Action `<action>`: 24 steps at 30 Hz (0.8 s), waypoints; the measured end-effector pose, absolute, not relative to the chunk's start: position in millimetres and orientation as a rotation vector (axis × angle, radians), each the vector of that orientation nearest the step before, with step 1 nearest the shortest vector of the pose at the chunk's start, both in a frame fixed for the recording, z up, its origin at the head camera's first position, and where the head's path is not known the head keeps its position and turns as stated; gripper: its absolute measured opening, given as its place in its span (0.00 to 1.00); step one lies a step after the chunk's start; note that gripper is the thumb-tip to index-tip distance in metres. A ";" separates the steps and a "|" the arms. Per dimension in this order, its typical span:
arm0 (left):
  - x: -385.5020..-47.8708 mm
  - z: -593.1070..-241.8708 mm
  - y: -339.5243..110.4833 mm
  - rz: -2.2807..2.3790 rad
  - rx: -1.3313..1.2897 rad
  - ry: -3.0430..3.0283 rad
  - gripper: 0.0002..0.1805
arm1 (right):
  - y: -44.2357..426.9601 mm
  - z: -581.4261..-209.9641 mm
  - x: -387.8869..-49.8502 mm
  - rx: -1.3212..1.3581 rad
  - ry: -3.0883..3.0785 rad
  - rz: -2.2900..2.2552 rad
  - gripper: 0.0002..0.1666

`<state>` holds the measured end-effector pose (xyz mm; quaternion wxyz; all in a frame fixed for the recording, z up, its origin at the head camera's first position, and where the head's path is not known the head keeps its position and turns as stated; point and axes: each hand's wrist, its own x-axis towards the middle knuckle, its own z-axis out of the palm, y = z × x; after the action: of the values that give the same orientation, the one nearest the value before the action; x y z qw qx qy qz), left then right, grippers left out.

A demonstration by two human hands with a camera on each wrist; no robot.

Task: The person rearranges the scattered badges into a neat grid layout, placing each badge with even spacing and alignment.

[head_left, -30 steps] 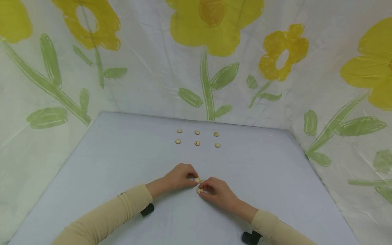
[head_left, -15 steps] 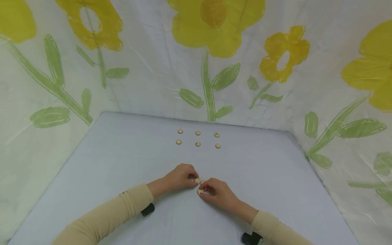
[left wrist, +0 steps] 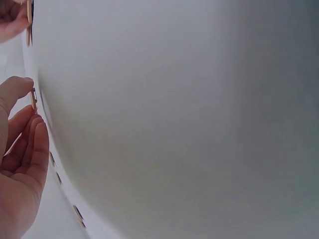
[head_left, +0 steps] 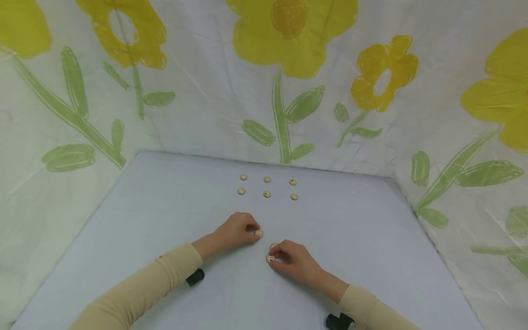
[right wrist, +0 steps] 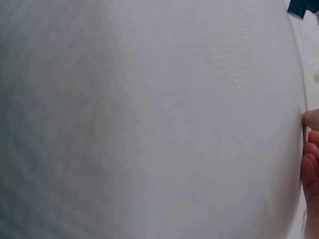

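Observation:
My left hand point(head_left: 236, 229) pinches a small round wooden disc point(head_left: 258, 233), button-like with dark marks, between thumb and fingertip. In the left wrist view this disc point(left wrist: 34, 99) is seen edge-on, a little off the table. Nearer me and to the right, my right hand point(head_left: 296, 261) pinches a second wooden disc point(head_left: 270, 258) at table level. A third wooden disc point(head_left: 273, 246) lies just behind that one, partly covered by the right fingers. At its view's right edge, the right wrist camera shows only part of the right hand point(right wrist: 311, 164).
Beyond the hands, several matching discs point(head_left: 267, 194) lie in two rows towards the back of the pale table point(head_left: 173, 197). A white curtain point(head_left: 198, 114) painted with yellow flowers surrounds the table. Black wrist cameras point(head_left: 339, 321) hang under the sleeves.
My left hand has moved away from the right hand, back and to the left, carrying its disc. The gap between the two held discs is wider. The right hand stays in place.

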<state>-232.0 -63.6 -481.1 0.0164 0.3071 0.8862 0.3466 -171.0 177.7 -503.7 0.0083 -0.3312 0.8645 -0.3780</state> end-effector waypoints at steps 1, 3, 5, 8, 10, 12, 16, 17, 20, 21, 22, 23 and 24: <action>-234.1 -481.3 -65.6 1.085 0.939 2.769 0.08 | 177.6 -503.8 -171.2 -1.034 2.702 -1.181 0.10; -238.7 -482.1 -70.1 1.090 0.912 2.800 0.09 | 177.7 -504.2 -171.2 -1.033 2.706 -1.178 0.10; -242.8 -482.5 -74.1 1.090 0.884 2.828 0.09 | 177.9 -504.8 -171.4 -1.039 2.709 -1.176 0.10; -248.4 -482.9 -79.5 1.100 0.852 2.852 0.09 | 178.1 -505.9 -171.7 -1.045 2.714 -1.171 0.10; -251.4 -482.4 -82.3 1.115 0.836 2.860 0.09 | 178.2 -506.3 -171.7 -1.049 2.716 -1.167 0.10; -254.3 -482.0 -84.9 1.121 0.820 2.875 0.09 | 178.3 -506.2 -171.7 -1.051 2.713 -1.171 0.10; -258.5 -481.1 -89.4 1.115 0.778 2.912 0.09 | 178.2 -506.1 -171.8 -1.059 2.701 -1.186 0.10; -259.6 -481.1 -90.4 1.115 0.767 2.919 0.09 | 178.2 -506.1 -171.9 -1.062 2.698 -1.190 0.10; -262.7 -481.3 -93.0 1.121 0.744 2.935 0.09 | 178.4 -506.5 -171.8 -1.061 2.692 -1.193 0.09; -263.8 -481.8 -93.9 1.124 0.737 2.940 0.10 | 178.5 -506.7 -171.7 -1.057 2.690 -1.192 0.09; -265.3 -482.7 -94.8 1.123 0.729 2.945 0.10 | 178.5 -506.9 -171.6 -1.052 2.690 -1.190 0.09; -266.6 -483.4 -95.7 1.128 0.720 2.947 0.10 | 178.6 -506.9 -171.4 -1.048 2.689 -1.190 0.09; -267.8 -484.1 -96.6 1.127 0.708 2.952 0.10 | 178.7 -506.9 -171.2 -1.042 2.687 -1.191 0.09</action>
<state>-267.8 -96.6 -484.1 -0.0481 0.2184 0.9106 0.3476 -171.2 178.7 -506.9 0.0115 -0.3342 0.8616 -0.3818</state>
